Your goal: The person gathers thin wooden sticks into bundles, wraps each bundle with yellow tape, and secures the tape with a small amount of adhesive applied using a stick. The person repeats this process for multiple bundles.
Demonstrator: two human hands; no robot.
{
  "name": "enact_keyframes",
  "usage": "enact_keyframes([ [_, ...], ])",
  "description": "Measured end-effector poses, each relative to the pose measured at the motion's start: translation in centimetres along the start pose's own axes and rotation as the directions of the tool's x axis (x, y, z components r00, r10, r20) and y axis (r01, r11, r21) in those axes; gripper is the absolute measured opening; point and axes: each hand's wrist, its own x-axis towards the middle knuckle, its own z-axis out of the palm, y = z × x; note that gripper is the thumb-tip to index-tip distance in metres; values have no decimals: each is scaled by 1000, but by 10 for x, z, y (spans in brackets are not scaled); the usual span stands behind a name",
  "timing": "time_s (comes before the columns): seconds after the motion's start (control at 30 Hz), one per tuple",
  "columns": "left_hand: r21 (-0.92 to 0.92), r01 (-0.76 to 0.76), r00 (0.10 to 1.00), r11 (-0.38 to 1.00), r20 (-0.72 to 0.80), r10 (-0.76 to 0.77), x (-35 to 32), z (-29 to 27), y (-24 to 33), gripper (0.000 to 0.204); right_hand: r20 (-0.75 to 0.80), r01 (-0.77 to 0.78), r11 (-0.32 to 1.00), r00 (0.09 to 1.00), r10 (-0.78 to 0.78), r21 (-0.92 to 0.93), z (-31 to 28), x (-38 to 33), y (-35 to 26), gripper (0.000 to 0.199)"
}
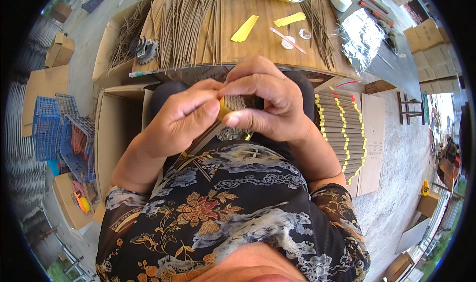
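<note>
A bundle of thin brown sticks (218,126) sits clamped between both hands at chest height, its upper end wrapped by a yellow band (224,108) and its lower end slanting down toward the person's lap. The left hand (181,121) grips the bundle from the side, thumb pressed on the band; the right hand (265,103) closes over the top end, fingers curled, thumb meeting the left thumb. Judgement: the band is best kept taut and square to the sticks, with the ends held level so none slip out. Just beyond the hands, the wooden counter (248,39) carries loose sticks (186,24), yellow paper strips (245,29) and a small white roll (288,42). To the right of the right hand lie finished banded bundles (342,131) in a row on cardboard. Left of the left hand stand blue crates (54,128).
</note>
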Motion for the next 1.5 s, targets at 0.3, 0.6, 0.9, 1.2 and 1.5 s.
enact_keyframes([
  [0.3,-448,295,955,844,161,-249,5,15,5,37,14,37,999,999,-37,39,-10,-1,1,37],
  [0.6,-329,184,970,926,-93,-225,34,14,-3,41,-144,-321,920,923,357,223,-48,-6,34,34],
  [0.9,-488,-140,946,862,-322,-29,89,-6,-29,36,-523,-675,164,682,511,-720,-104,-76,184,48],
  [1.2,-507,-119,970,853,-244,-9,119,7,-56,32,-468,-685,337,704,534,-646,-115,-92,184,25],
  [1.5,-575,-126,957,809,-285,-54,130,-19,-76,31,-418,-692,717,628,656,85,-103,-77,150,12],
])
